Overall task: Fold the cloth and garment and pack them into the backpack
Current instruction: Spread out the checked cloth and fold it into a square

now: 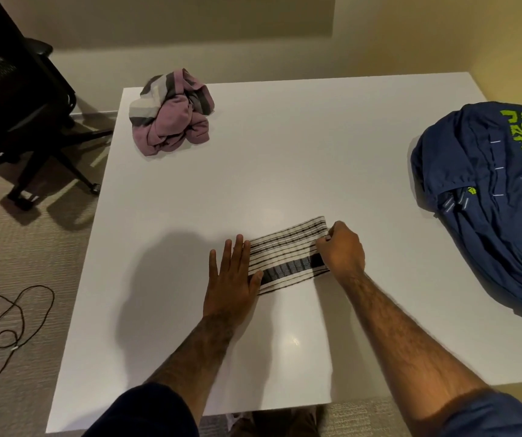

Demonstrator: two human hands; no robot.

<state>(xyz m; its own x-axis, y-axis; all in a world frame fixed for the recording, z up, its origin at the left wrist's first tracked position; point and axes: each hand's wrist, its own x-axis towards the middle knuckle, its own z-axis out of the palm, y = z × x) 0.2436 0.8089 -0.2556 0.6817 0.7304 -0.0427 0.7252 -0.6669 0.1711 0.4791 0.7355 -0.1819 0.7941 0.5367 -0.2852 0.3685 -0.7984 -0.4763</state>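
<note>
A white cloth with dark stripes (284, 253) lies folded into a narrow strip on the white table (284, 159). My left hand (232, 279) lies flat with straight fingers, pressing on the strip's left end. My right hand (341, 250) has its fingers curled and pinches the strip's right end. A crumpled pink garment with grey and white stripes (171, 115) sits in a heap at the table's far left corner. A dark blue backpack with green lettering (486, 200) lies at the table's right edge, an arm's length from my right hand.
A black office chair (17, 99) stands on the carpet to the left of the table. A thin dark cable (13, 313) loops on the floor at the left. The table's near edge is just in front of me.
</note>
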